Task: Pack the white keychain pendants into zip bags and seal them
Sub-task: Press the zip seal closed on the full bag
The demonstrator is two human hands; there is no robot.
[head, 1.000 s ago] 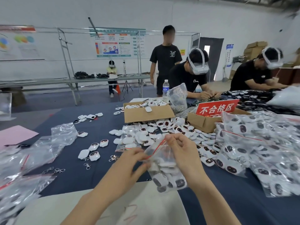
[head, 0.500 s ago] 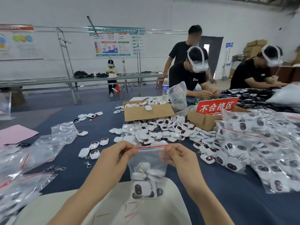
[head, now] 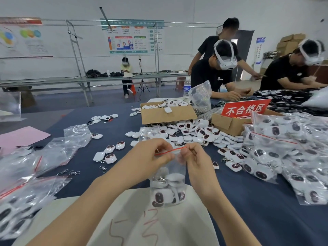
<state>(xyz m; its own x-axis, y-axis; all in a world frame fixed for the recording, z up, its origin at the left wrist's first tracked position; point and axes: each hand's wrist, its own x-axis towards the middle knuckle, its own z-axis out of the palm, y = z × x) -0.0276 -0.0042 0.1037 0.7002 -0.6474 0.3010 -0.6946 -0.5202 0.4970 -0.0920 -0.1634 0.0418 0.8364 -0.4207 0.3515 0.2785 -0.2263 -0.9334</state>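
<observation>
Your left hand (head: 150,157) and right hand (head: 194,162) each pinch the zip bag (head: 168,173) by its top edge, fingers (head: 160,145) curled; the pendants (head: 160,197) hang bunched below them.

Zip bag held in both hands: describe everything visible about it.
The zip bag is clear plastic with a red strip along its top. It hangs upright, its top pinched by the left hand and right hand. Several white keychain pendants with dark faces and a metal clasp fill its bottom, over a white sheet.

Left hand (head: 150,154) and right hand (head: 192,157) pinch the zip bag (head: 167,181) top.
</observation>
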